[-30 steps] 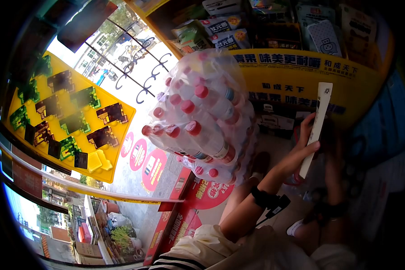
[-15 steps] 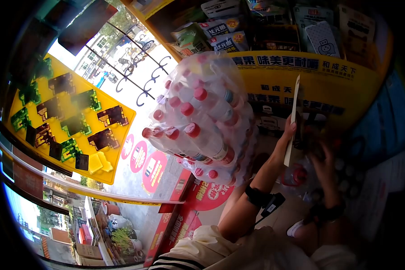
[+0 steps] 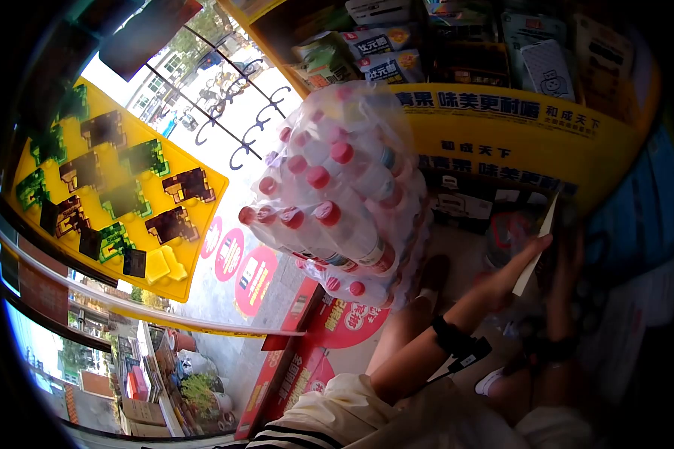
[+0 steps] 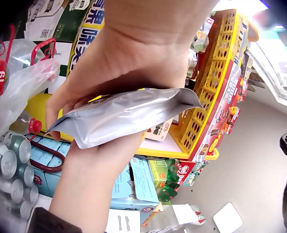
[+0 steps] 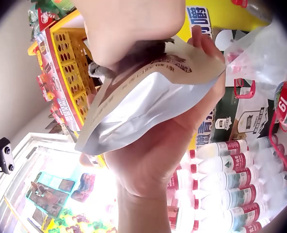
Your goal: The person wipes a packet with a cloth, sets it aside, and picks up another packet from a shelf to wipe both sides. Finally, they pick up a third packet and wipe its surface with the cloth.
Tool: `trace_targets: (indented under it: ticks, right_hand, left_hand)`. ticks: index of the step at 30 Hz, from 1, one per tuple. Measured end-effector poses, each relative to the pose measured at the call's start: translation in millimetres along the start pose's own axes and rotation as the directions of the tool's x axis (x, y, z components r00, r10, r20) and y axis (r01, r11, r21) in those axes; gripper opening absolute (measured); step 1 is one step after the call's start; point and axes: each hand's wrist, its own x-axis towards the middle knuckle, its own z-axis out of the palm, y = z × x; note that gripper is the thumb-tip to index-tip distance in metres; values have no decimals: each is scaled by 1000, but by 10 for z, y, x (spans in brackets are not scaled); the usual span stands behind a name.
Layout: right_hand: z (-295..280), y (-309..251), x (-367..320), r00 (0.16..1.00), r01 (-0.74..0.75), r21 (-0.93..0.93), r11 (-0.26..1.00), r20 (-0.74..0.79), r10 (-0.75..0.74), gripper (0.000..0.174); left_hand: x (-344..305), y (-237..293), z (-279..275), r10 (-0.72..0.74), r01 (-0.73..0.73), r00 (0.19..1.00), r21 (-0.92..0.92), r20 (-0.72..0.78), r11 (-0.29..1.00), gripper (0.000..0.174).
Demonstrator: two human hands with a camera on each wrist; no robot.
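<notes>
A flat pouch (image 3: 537, 251), edge-on in the head view, is held by my left hand (image 3: 505, 280). Silver foil faces the left wrist view on the pouch (image 4: 119, 121); my left hand (image 4: 134, 58) arches over it, fingers curled round its far side. In the right wrist view that left hand (image 5: 153, 150) supports the pouch (image 5: 148, 104) from below, fingertips over the tan printed face. Close beside the pouch is my right hand (image 3: 565, 269). Below the right hand (image 5: 134, 24) sits a dark, unclear thing (image 5: 143, 52) against the pouch; its fingertips are hidden.
Wrapped bottles with red caps (image 3: 337, 202) stand left of my hands. Behind is a yellow display (image 3: 472, 135) with snack packs (image 3: 386, 66). Blue boxes (image 4: 46, 155) and cans (image 4: 10, 165) lie near. A yellow tray (image 3: 127, 187) is at far left.
The pouch and my left hand have moved right and down from half a second ago. My right hand, lower and apart then, is now raised close beside the pouch.
</notes>
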Motion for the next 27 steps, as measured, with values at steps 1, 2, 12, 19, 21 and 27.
trace_targets:
  ticks: [1, 2, 12, 19, 21, 27]
  right_hand:
    - [7, -12, -40, 1000, 12, -30, 999, 14, -12, 47]
    - [14, -35, -83, 999, 26, -60, 998, 28, -24, 45]
    - [372, -457, -432, 712, 388, -93, 917, 662, -234, 32]
    - [73, -40, -301, 984, 108, -207, 972, 159, -75, 45]
    - [-3, 10, -202, 998, 47, -66, 997, -35, -49, 51]
    - [-57, -88, -109, 996, -56, 145, 988, -58, 65, 53]
  left_hand:
    - [66, -56, -78, 0, 0, 1000, -3, -1, 1000, 69]
    - [188, -157, -209, 112, -108, 992, 61, -61, 992, 67]
    - [-222, 343, 29, 443, -462, 887, -222, -132, 858, 42]
    - [-61, 112, -83, 200, -202, 977, -16, -73, 979, 56]
    - [75, -31, -121, 182, -173, 981, 118, -71, 978, 59]
    - [84, -158, 117, 141, -140, 989, 43, -37, 989, 67]
